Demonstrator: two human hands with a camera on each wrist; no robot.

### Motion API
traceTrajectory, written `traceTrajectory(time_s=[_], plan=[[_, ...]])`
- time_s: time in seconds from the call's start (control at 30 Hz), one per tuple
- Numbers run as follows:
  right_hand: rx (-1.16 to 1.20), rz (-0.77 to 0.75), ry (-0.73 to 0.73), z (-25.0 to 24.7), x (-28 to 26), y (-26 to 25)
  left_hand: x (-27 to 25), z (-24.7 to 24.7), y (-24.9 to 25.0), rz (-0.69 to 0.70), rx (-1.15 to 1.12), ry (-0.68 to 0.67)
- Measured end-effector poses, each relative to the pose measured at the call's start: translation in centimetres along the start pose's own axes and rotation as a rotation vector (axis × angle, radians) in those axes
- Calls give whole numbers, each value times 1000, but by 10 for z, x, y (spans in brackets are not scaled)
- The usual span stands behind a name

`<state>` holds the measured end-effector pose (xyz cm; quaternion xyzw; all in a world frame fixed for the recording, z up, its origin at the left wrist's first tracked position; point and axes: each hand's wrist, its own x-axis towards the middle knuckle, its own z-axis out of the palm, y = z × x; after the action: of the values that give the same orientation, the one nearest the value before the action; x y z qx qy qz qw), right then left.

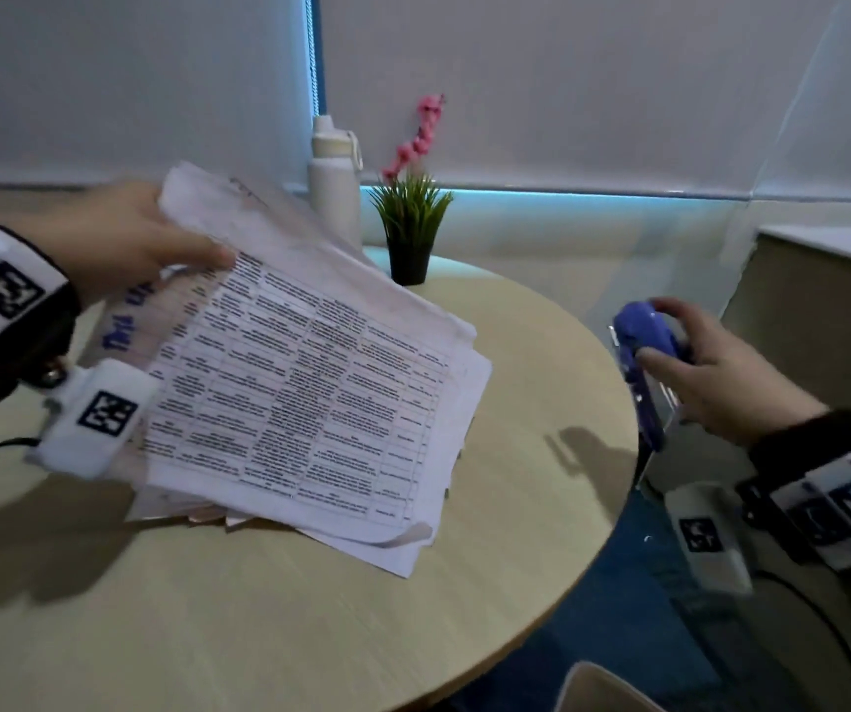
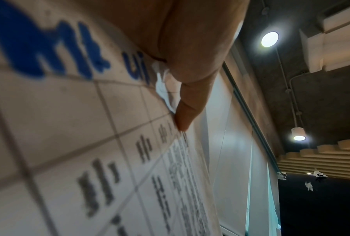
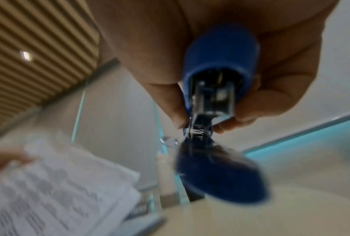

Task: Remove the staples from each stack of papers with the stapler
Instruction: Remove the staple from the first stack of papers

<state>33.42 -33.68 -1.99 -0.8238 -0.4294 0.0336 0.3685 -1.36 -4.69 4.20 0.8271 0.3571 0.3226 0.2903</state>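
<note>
While the left hand pinches the far-left corner of the paper stack lying on the round table, the right hand, curled round the blue stapler off the right edge, should bring its remover tip squarely to that pinned corner.

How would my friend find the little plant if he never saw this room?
Start at the round wooden table and look to its far edge, by the window blind. Beside the white bottle stands the little plant in a black pot. It is the only thing with spiky green leaves and a tall stem of pink flowers.
</note>
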Motion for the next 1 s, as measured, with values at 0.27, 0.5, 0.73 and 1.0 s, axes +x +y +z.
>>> traceTrajectory(time_s=[0.27, 0.5, 0.73, 1.0], plan=[[-592, 144, -448, 72, 64, -20, -25, -10, 29, 1, -189, -60], [-371, -4, -265, 56, 56, -70, -26, -20, 43, 1, -166, -151], [374, -393, -504, 51, 26, -171, -34, -14, 88, 106, -153, -62], [1030, -266, -260, 50, 24, -142, -39, -20, 45, -5, -286, 411]])
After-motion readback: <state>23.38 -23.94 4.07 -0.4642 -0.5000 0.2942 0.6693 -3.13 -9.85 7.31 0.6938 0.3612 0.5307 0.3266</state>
